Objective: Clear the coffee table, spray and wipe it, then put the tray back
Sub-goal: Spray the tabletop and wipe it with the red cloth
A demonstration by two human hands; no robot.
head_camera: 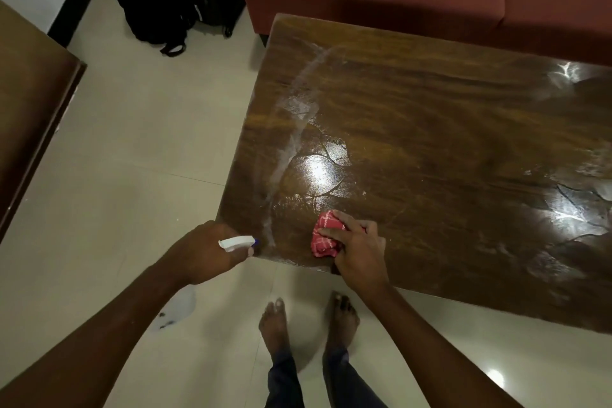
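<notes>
The right hand (359, 247) presses a bunched red checked cloth (323, 238) onto the wet, streaked table (430, 149) near its front left corner. The left hand (205, 252) grips a white sprayer (236, 243) just beside that corner; its label cannot be read.

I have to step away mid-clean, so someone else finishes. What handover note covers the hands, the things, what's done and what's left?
Left hand: holding the spray bottle off the table's near corner.
Right hand: pressing the red cloth on the coffee table near its front edge.
Done: table cleared and sprayed; wet streaks show.
Left: finish wiping, then return the tray, which is not in view.
</notes>
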